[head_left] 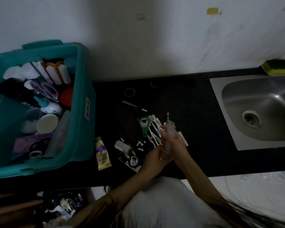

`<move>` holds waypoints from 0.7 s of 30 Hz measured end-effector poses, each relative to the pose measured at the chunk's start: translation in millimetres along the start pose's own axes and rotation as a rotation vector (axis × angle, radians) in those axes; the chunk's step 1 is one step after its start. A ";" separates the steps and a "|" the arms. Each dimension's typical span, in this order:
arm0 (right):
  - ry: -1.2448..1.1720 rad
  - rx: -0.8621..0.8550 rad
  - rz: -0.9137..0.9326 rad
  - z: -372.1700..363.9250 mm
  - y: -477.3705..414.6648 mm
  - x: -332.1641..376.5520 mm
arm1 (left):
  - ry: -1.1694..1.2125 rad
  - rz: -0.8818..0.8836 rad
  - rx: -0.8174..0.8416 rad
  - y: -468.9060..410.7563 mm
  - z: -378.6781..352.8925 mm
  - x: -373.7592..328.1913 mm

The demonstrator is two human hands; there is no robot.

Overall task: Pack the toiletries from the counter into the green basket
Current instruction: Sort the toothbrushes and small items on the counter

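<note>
Both my left hand (152, 159) and my right hand (176, 143) are gripping one clear bundle (169, 135) over the tabletop's (187, 99) front edge, and I am thinking it wants squeezing tight, white sticks (153, 129) included, before crossing to the green basket (82, 79) at the left end.
</note>
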State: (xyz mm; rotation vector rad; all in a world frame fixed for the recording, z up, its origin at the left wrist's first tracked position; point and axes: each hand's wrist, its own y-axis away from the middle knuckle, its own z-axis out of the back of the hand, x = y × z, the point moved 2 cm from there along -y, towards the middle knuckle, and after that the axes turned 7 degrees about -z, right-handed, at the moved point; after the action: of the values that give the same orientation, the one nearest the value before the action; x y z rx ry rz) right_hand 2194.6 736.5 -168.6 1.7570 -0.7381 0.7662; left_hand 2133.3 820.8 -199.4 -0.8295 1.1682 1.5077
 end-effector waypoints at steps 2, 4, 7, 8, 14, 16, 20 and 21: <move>0.073 -0.016 0.090 2.5 2.4 3.6 | 0.059 -0.039 -0.030 -6.8 -4.5 0.9; 0.124 -0.014 0.191 6.8 6.5 7.6 | 0.105 -0.083 -0.026 -14.5 -13.9 -2.9; 0.193 -0.046 0.324 21.0 14.3 9.6 | 0.137 -0.129 0.020 -29.2 -34.9 -5.8; 0.192 -0.073 0.351 27.9 17.2 9.3 | 0.121 -0.137 0.038 -34.4 -42.5 -4.9; 0.144 -0.194 0.327 70.7 27.5 -3.6 | 0.110 -0.111 0.097 -47.1 -71.2 2.8; 0.146 -0.205 0.297 78.6 29.5 -10.7 | 0.047 -0.096 0.114 -48.8 -74.8 7.7; 0.121 -0.275 0.227 79.1 29.2 -22.4 | -0.044 -0.174 0.173 -46.9 -74.2 8.0; 0.114 -0.287 0.214 77.8 28.4 -22.4 | -0.072 -0.191 0.195 -46.6 -74.4 7.8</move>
State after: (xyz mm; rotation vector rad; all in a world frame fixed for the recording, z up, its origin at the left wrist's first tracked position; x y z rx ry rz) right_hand 2170.4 657.1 -190.6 1.3806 -0.9193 0.8503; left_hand 2171.8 753.0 -240.4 -0.7272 1.1293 1.2367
